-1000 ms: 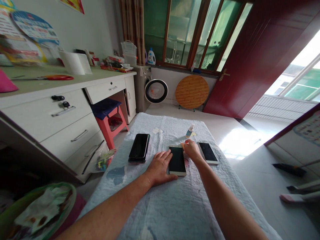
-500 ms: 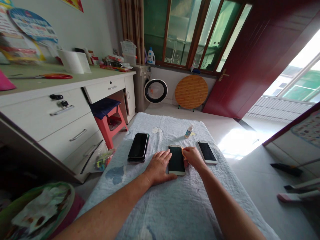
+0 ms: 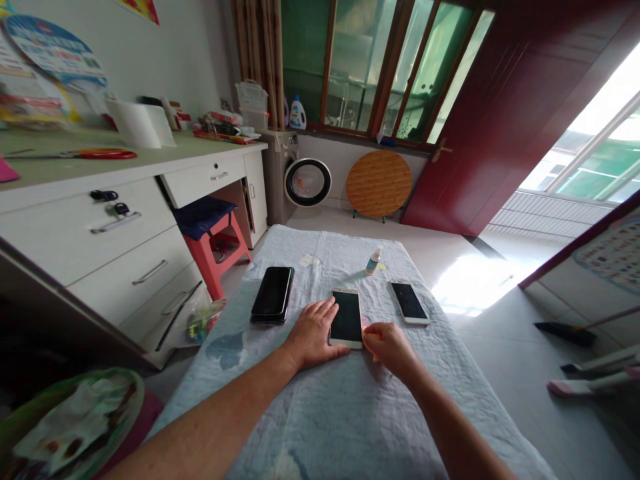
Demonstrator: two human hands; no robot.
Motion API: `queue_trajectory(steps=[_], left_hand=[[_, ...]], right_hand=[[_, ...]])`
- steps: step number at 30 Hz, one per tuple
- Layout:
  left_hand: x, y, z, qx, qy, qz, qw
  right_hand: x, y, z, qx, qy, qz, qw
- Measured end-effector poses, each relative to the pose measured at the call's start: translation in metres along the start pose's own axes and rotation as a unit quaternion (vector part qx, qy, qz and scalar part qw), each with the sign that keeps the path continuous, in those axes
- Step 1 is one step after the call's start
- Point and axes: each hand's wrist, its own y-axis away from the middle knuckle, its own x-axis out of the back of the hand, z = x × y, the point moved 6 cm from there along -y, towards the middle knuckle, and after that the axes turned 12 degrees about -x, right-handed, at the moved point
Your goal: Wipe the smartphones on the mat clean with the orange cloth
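Note:
A white-framed smartphone (image 3: 347, 320) with a dark screen lies face up on the cloth-covered table. My left hand (image 3: 314, 332) rests flat beside it, fingertips on its left edge and thumb along the bottom edge, fingers apart. At the phone's lower right edge, my right hand (image 3: 393, 347) is closed in a pinch on a small orange cloth (image 3: 371, 345), most of which the fingers hide. Another white phone (image 3: 409, 302) lies to the right. On the left is a black phone (image 3: 273, 293), apparently stacked on something. A small spray bottle (image 3: 373, 261) stands behind the middle phone.
A pale blue quilted cloth (image 3: 310, 427) covers the table. To the left are a desk (image 3: 195, 163) with drawers, a red stool (image 3: 213, 247) and a waste bin (image 3: 137, 400). Beyond stand a washing machine (image 3: 277, 177) with its door open and a round wooden tabletop (image 3: 379, 183).
My right hand has slid with the orange cloth down the phone's right edge, from near its top to its lower corner. My left hand stays on the phone. The view has shifted slightly.

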Motion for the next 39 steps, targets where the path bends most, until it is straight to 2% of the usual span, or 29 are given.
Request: queue_trajectory(steps=[7, 9, 13, 17, 20, 25, 32, 39], left_hand=[[-0.001, 0.000, -0.001, -0.002, 0.001, -0.001, 1.000], [-0.001, 0.000, -0.001, 0.000, 0.003, 0.000, 1.000], [0.000, 0.000, -0.001, 0.000, 0.007, 0.002, 1.000], [0.000, 0.000, -0.001, 0.002, 0.011, 0.001, 1.000], [-0.001, 0.000, -0.001, 0.002, 0.012, -0.005, 1.000], [0.000, 0.000, -0.001, 0.002, 0.018, 0.000, 1.000], [0.003, 0.001, 0.000, 0.009, 0.013, -0.009, 1.000], [0.009, 0.001, 0.005, -0.004, 0.017, -0.002, 1.000]], right_hand=[[0.005, 0.010, 0.001, 0.003, 0.010, -0.033, 0.999], [0.011, 0.006, -0.002, 0.003, 0.009, -0.008, 1.000], [0.017, -0.001, -0.011, 0.018, 0.000, 0.092, 0.996], [0.007, -0.009, -0.015, 0.003, 0.054, 0.112, 0.992], [0.008, -0.021, -0.020, 0.007, 0.098, 0.137, 0.986], [0.015, -0.059, -0.030, 0.006, 0.154, 0.156, 0.976], [0.022, -0.104, -0.043, 0.032, 0.200, 0.161, 0.966], [0.014, -0.124, -0.044, 0.062, 0.238, 0.111, 0.963]])
